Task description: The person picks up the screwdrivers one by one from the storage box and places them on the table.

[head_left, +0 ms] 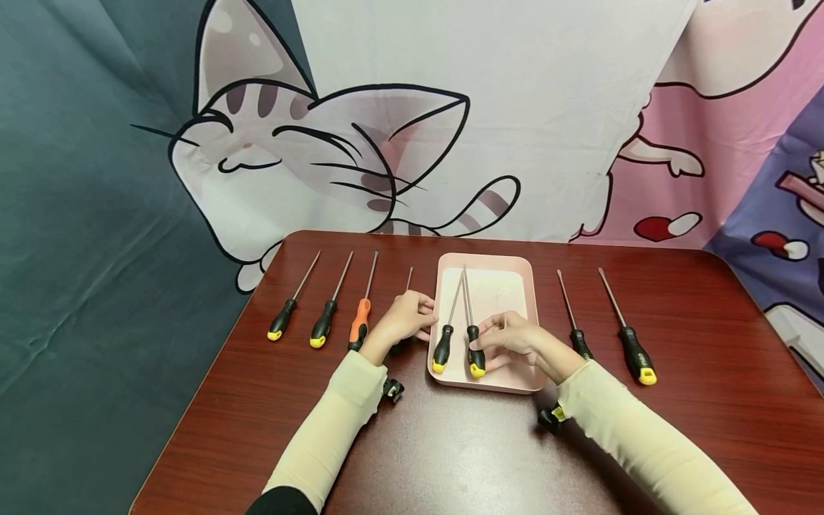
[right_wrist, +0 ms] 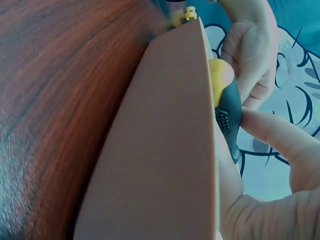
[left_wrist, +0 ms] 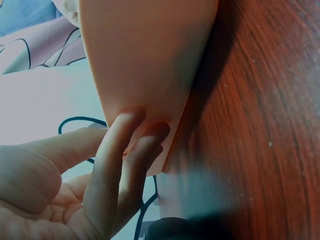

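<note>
A pale pink rectangular tray (head_left: 508, 390) lies on the table with two black-and-yellow screwdrivers in it. My right hand (head_left: 511, 340) pinches the handle of the right-hand screwdriver (head_left: 477, 361); the right wrist view shows the thumb against that dark handle (right_wrist: 229, 112). Beside it, the other screwdriver (head_left: 442, 350) lies at a slant, and the shafts come together near the tray's far end. My left hand (head_left: 408, 315) holds the tray's left side. In the left wrist view its fingers (left_wrist: 131, 120) press the outer wall (left_wrist: 150, 55) and the thumb reaches the rim, its tip hidden.
To the left lie two black-and-yellow screwdrivers (head_left: 281, 320) and an orange-and-black screwdriver (head_left: 360, 322). Another screwdriver (head_left: 409, 277) is partly hidden behind my left hand. Two more black-and-yellow screwdrivers (head_left: 636, 354) lie right of the tray. A cartoon-cat cloth (head_left: 412, 157) hangs behind the table.
</note>
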Motion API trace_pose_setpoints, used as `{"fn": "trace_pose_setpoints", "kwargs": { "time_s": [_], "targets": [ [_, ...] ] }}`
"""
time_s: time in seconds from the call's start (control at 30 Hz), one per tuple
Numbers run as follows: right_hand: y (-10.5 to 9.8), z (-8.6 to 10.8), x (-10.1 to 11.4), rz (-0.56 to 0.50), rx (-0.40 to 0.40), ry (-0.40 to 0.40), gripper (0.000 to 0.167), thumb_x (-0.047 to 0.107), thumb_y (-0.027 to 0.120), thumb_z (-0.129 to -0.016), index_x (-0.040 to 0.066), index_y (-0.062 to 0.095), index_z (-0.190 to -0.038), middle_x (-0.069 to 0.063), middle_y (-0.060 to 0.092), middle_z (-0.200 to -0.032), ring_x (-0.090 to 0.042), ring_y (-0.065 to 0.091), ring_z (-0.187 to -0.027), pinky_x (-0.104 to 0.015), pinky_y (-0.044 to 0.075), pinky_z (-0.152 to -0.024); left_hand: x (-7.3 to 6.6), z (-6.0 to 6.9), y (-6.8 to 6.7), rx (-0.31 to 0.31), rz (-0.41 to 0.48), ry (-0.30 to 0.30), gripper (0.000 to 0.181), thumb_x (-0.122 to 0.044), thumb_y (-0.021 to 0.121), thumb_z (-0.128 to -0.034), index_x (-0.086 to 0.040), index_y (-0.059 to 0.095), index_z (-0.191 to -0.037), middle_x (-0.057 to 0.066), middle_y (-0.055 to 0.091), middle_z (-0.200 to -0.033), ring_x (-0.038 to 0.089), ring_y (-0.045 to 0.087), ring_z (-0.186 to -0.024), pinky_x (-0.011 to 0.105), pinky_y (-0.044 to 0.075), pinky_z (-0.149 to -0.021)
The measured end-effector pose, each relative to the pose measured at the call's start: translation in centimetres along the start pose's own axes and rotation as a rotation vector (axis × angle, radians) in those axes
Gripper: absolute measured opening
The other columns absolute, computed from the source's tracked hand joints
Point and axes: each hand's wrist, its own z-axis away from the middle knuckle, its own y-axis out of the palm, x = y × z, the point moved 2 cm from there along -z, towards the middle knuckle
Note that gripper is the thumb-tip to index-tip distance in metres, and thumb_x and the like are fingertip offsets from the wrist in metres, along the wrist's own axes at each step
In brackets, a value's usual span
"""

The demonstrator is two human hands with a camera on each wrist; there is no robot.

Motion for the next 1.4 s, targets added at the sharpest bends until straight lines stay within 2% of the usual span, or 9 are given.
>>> {"fn": "trace_pose_setpoints", "kwargs": {
  "time_s": [0.27,0.47,0.63,0.93,1.2,1.4],
  "targets": [
    [-1.1,0.6,0.6,0.000,0.000,-0.014,0.036,-0.005,0.066,-0.086,-0.015,0.048,-0.116,-0.009,0.067,-0.087,-0.019,0.068,-0.072,-0.041,0.063,-0.074,0.0,0.1,0.0,0.006,0.005,-0.005,0.034,0.007,0.062,-0.0942,0.015,0.057,-0.127,0.027,0.067,-0.109,0.034,0.072,-0.085,0.032,0.064,-0.063],
    [-2.1,1.1,0.8,0.008,0.017,-0.005,0.037,-0.003,0.065,-0.089,-0.016,0.048,-0.119,-0.010,0.070,-0.088,-0.020,0.070,-0.077,-0.043,0.062,-0.078,-0.1,0.0,0.0,-0.007,-0.010,-0.012,0.034,0.006,0.063,-0.0945,0.013,0.058,-0.128,0.025,0.067,-0.108,0.031,0.073,-0.084,0.032,0.064,-0.062],
    [-2.8,1.2,0.5,-0.026,0.029,-0.014,0.036,-0.003,0.066,-0.089,-0.015,0.049,-0.119,-0.010,0.072,-0.091,-0.022,0.071,-0.079,-0.044,0.062,-0.080,-0.1,-0.1,0.0,-0.011,-0.020,-0.013,0.034,0.005,0.062,-0.0948,0.012,0.059,-0.127,0.025,0.067,-0.108,0.031,0.073,-0.083,0.032,0.064,-0.062],
    [-3.4,1.9,0.5,-0.065,0.065,-0.029,0.029,-0.004,0.062,-0.092,-0.011,0.050,-0.117,-0.007,0.073,-0.094,-0.020,0.071,-0.080,-0.045,0.061,-0.081,-0.1,0.1,0.2,-0.005,0.003,-0.017,0.034,0.006,0.062,-0.0948,0.014,0.057,-0.127,0.026,0.067,-0.109,0.033,0.072,-0.086,0.031,0.064,-0.063],
    [-4.1,2.5,0.6,-0.083,0.094,-0.044,0.028,-0.005,0.061,-0.093,-0.010,0.049,-0.118,-0.005,0.073,-0.093,-0.020,0.071,-0.082,-0.044,0.062,-0.081,-0.1,0.1,0.1,-0.004,-0.007,-0.010,0.034,0.006,0.062,-0.0950,0.014,0.058,-0.127,0.025,0.067,-0.108,0.031,0.072,-0.085,0.032,0.064,-0.062],
    [-4.7,3.2,0.6,-0.070,0.102,-0.068,0.033,-0.004,0.061,-0.094,-0.013,0.047,-0.123,-0.006,0.073,-0.096,-0.020,0.071,-0.085,-0.042,0.062,-0.081,0.0,0.1,0.1,-0.002,-0.010,-0.014,0.034,0.005,0.063,-0.0954,0.013,0.058,-0.128,0.025,0.067,-0.109,0.031,0.072,-0.087,0.032,0.064,-0.063]
  ]
}}
